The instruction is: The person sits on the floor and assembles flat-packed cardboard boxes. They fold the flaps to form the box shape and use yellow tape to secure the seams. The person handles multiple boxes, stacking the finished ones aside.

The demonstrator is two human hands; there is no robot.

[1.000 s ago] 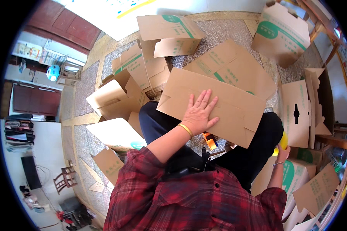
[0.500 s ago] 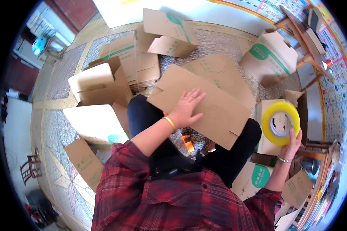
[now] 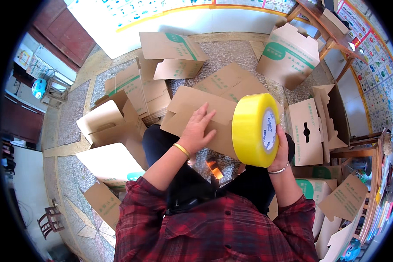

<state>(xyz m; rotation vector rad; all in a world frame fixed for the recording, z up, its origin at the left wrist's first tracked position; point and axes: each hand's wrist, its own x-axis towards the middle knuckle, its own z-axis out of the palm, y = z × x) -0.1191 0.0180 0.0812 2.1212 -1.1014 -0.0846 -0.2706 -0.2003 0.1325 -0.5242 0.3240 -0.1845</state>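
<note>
My left hand (image 3: 197,131) lies with spread fingers on the brown cardboard piece (image 3: 179,105), which rests across my knees. A big yellow roll of packing tape (image 3: 247,130) is gripped by my right hand (image 3: 282,150), whose fingers close on its right side. The roll is held up over the right part of the cardboard and hides it. Between my legs, on the floor, is a small orange and black object (image 3: 215,168), too unclear to name.
Beyond the cardboard lies another flat piece (image 3: 233,81). Opened boxes (image 3: 111,118) and a folded stack (image 3: 155,98) stand at left. An assembled box (image 3: 288,54) sits at far right, near a wooden table (image 3: 323,26). More boxes (image 3: 308,131) crowd my right side.
My right hand has brought the tape roll leftward over the cardboard and turned it, so its outer face shows. My left hand has slid slightly left, with the cardboard still under it.
</note>
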